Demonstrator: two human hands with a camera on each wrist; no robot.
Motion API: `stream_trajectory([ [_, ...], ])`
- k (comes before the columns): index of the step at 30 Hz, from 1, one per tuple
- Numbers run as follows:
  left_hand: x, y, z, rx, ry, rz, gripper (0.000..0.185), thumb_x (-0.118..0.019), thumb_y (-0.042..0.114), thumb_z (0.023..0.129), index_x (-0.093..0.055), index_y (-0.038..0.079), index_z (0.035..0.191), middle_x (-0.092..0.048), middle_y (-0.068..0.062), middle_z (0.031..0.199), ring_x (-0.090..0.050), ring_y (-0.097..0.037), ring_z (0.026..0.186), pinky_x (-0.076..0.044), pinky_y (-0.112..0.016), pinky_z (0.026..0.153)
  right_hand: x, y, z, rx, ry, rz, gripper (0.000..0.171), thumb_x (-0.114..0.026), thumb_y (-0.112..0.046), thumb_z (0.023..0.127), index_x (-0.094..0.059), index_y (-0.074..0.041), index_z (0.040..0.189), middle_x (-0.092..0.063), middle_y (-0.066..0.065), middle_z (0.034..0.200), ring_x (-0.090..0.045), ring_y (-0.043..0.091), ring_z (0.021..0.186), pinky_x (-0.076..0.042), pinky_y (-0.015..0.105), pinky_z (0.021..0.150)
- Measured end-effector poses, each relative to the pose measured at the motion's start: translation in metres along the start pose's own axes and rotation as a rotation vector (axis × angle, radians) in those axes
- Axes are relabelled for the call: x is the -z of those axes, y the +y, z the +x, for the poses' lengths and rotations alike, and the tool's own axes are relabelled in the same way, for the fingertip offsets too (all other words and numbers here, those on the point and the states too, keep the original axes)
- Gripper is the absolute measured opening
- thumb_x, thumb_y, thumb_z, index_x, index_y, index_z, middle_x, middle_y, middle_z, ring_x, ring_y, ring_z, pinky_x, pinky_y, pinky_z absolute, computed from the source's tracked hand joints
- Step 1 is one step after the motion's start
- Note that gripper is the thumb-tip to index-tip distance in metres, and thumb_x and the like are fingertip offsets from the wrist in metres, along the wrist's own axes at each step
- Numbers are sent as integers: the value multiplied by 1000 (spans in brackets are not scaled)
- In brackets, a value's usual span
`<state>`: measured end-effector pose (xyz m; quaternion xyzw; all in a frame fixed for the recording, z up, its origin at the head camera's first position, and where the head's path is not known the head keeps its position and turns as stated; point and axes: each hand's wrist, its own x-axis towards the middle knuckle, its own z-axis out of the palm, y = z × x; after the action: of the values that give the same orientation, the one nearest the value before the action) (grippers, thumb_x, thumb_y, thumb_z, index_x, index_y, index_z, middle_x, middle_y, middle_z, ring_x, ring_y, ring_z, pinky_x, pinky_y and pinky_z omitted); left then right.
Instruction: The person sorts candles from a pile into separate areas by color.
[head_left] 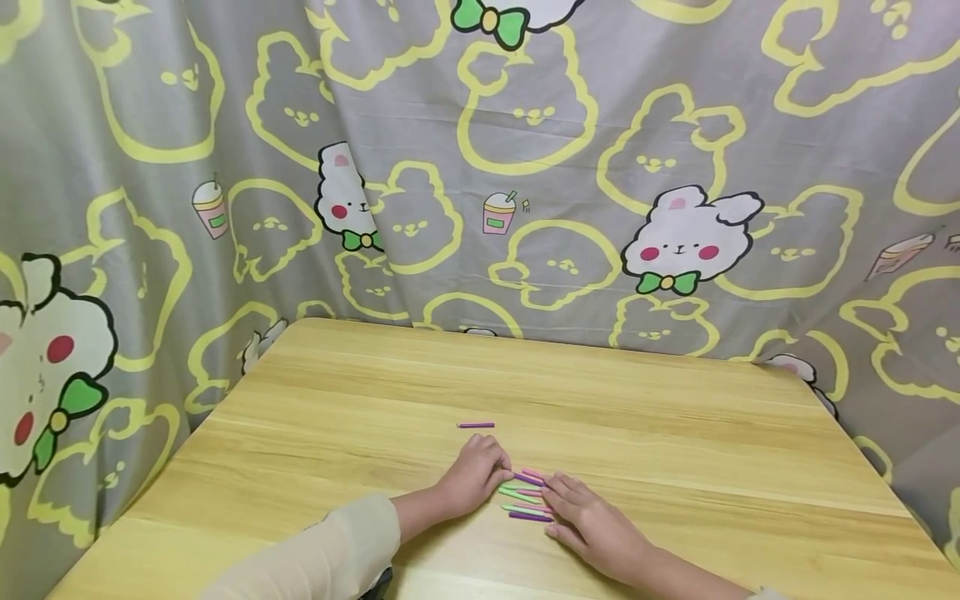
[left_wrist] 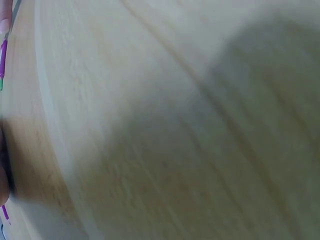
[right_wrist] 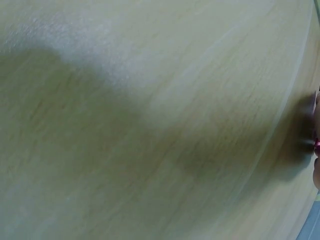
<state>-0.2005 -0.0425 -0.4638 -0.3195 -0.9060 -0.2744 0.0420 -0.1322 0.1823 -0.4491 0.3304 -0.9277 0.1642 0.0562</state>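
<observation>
a small cluster of coloured sticks (head_left: 527, 497), green, pink and purple, lies on the wooden counter (head_left: 675, 433) between both hands. the left hand (head_left: 474, 473) touches them with curled fingers; the right hand (head_left: 592, 521) lies flat, fingertips against them. one purple stick (head_left: 476, 425) lies apart, farther back.

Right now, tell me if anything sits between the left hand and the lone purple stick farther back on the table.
Nothing visible does. The purple stick lies alone on bare table just beyond the left hand, whose fingers rest at the cluster of coloured sticks. The right hand is on the cluster's other side.
</observation>
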Motion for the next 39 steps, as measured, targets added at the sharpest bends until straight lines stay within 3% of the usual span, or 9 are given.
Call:
stream_trajectory([
  [14,2,-8,-4,-6,54,-39,8,-60,17,88,-59,11,83,-56,2,83,-41,-10,82,-40,-26,78,-3,1,0,39,46,-47,45,-55,-34,92,-59,-1,123,-56,15,130,-51,34,121,-46,49,95],
  [20,4,-11,-7,8,76,-65,8,-61,17,87,-60,10,82,-55,2,82,-40,-10,81,-41,-24,76,-1,1,0,20,6,-20,47,-52,-36,93,-57,-1,124,-54,15,132,-49,34,123,-45,49,96],
  [27,5,-15,-11,-4,155,-72,7,-63,15,85,-60,10,81,-56,1,81,-43,-11,81,-41,-25,75,1,0,1,12,-25,1,48,-50,-36,94,-56,0,125,-52,16,134,-48,35,124,-44,50,96],
  [32,7,-18,-12,17,201,-72,7,-63,15,85,-60,9,81,-55,2,80,-42,-11,80,-41,-26,74,1,0,1,14,-22,-7,47,-51,-36,94,-56,-1,125,-53,15,133,-48,34,124,-44,50,97],
  [39,11,-20,-13,87,210,-118,7,-63,15,85,-60,9,83,-56,2,83,-43,-11,82,-43,-24,74,1,0,1,6,-33,-18,48,-49,-37,94,-56,-1,126,-52,14,135,-48,33,125,-44,50,97],
])
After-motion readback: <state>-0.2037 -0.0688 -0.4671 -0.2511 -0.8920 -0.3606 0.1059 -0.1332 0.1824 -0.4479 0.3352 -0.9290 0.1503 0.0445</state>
